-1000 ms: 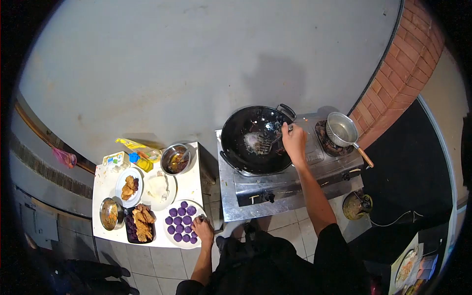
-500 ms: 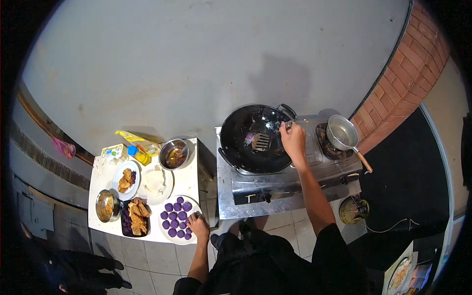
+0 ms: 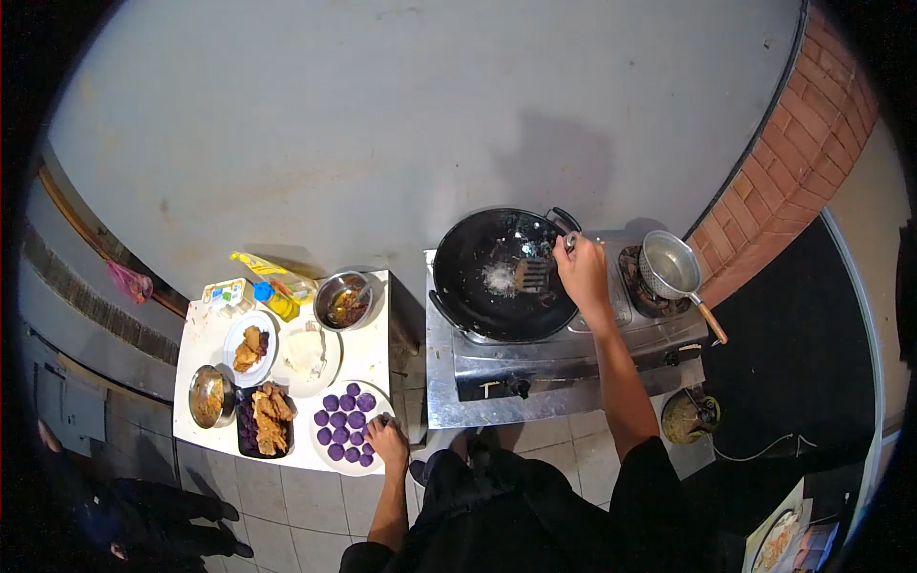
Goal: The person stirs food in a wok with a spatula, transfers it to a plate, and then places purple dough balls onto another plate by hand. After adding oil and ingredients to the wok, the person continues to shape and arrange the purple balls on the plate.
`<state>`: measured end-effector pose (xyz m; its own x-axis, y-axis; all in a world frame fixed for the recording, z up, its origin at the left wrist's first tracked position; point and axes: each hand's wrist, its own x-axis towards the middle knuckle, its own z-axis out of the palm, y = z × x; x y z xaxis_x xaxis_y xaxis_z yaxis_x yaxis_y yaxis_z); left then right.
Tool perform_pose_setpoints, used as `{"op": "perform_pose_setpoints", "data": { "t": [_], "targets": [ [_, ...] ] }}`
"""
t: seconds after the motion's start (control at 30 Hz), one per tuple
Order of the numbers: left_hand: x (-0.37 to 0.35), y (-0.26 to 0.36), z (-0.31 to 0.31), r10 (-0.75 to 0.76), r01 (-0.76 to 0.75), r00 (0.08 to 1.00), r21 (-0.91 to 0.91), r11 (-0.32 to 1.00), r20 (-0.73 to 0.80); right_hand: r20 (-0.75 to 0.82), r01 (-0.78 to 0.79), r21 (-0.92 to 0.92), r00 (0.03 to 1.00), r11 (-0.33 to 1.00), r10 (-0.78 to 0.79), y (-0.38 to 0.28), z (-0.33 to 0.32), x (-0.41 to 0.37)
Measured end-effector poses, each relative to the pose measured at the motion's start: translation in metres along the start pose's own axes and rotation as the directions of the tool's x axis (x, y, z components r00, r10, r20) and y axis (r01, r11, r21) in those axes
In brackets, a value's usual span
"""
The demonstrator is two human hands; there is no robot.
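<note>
My right hand is closed round the handle of a slotted spatula, whose flat head rests inside a black wok on the stove. Beside the spatula's head is a whitish, frothy-looking patch in the wok. My left hand lies with curled fingers at the right side of a white plate. Several purple balls sit on that plate, some close to my fingertips. Whatever those fingers grip is hidden from view.
A saucepan stands on the right burner of the steel stove. The white table holds a tray of fried pieces, a metal bowl, another bowl and an oil bottle. Another person is at lower left.
The spatula and my right hand have shifted slightly right. The purplish spot beside the spatula's head now looks like a wider whitish patch. My left hand stays at the plate.
</note>
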<state>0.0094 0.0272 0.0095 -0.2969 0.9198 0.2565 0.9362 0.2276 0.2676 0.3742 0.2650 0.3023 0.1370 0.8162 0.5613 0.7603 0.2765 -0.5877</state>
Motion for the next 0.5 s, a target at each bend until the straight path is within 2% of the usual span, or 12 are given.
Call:
{"op": "perform_pose_setpoints", "data": {
  "t": [0.13, 0.23, 0.27, 0.37, 0.5],
  "targets": [
    [-0.001, 0.003, -0.002, -0.002, 0.002, 1.000, 0.003, 1.000, 0.003, 0.022, -0.037, -0.030, 0.999, 0.999, 0.038, 0.006, 0.005, -0.006],
    [-0.001, 0.005, -0.005, -0.002, 0.002, 1.000, -0.002, 1.000, -0.013, -0.020, -0.042, 0.055, 0.999, 0.998, 0.043, 0.010, 0.021, -0.006],
    [-0.002, 0.005, -0.005, -0.006, 0.006, 1.000, 0.006, 1.000, -0.002, 0.006, -0.065, 0.029, 0.998, 0.997, 0.065, 0.012, 0.025, -0.004],
    [-0.001, 0.005, -0.005, -0.017, 0.017, 1.000, 0.021, 1.000, 0.015, -0.003, -0.082, 0.032, 0.997, 0.996, 0.082, -0.006, 0.020, 0.002],
    [0.001, 0.000, 0.004, -0.018, 0.018, 1.000, 0.011, 1.000, -0.006, -0.005, -0.040, 0.065, 0.999, 0.997, 0.040, 0.000, 0.010, 0.009]
  ]
}}
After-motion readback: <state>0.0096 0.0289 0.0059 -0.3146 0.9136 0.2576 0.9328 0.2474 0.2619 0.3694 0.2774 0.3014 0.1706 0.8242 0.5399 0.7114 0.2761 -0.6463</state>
